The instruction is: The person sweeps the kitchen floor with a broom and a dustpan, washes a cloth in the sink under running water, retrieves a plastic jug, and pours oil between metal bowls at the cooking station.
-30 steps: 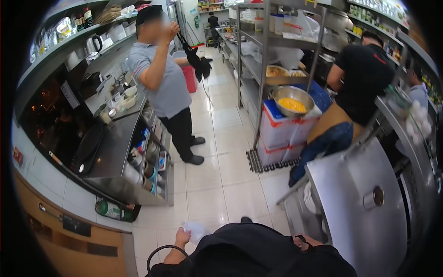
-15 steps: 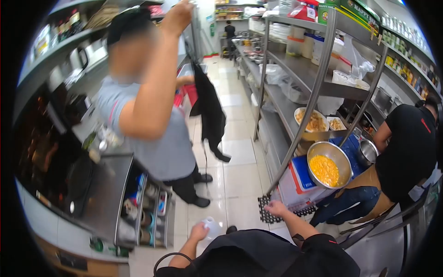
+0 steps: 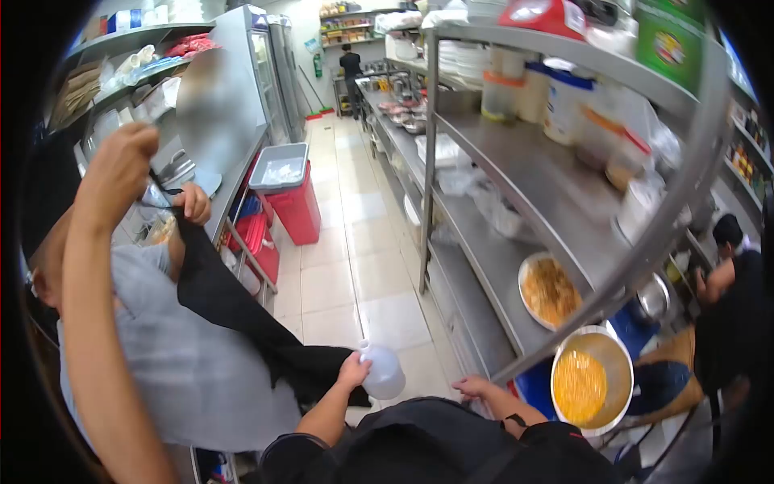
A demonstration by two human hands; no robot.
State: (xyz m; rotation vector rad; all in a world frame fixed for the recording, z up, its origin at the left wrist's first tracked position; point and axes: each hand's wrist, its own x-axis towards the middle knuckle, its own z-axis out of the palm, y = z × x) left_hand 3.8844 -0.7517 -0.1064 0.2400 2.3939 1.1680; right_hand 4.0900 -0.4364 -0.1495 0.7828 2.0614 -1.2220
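My left hand (image 3: 355, 370) is closed on a translucent white plastic jug (image 3: 385, 375), held above the tiled floor. The hand grips the jug's left side, near its narrow neck. My right hand (image 3: 473, 387) holds nothing and hangs beside the foot of the metal shelving, its fingers loosely apart. Right of it is a steel bowl (image 3: 619, 373) of yellow, egg-like mixture (image 3: 580, 387). Close on my left stands a person in a grey shirt (image 3: 185, 339), both hands raised on a black apron-like cloth (image 3: 234, 290), which hangs down near my left forearm.
Metal shelving (image 3: 516, 153) with tubs runs along the right; a bowl of food (image 3: 550, 289) sits on its lower level. A red bin (image 3: 294, 206) stands beside the left counter. The tiled aisle (image 3: 347, 242) leads to a distant person (image 3: 351, 73). Another person (image 3: 730, 306) works at right.
I have advanced along the aisle and the view has turned. The grey-shirted person is now nearer, at my left, with the black cloth raised. The jug stays in my left hand.
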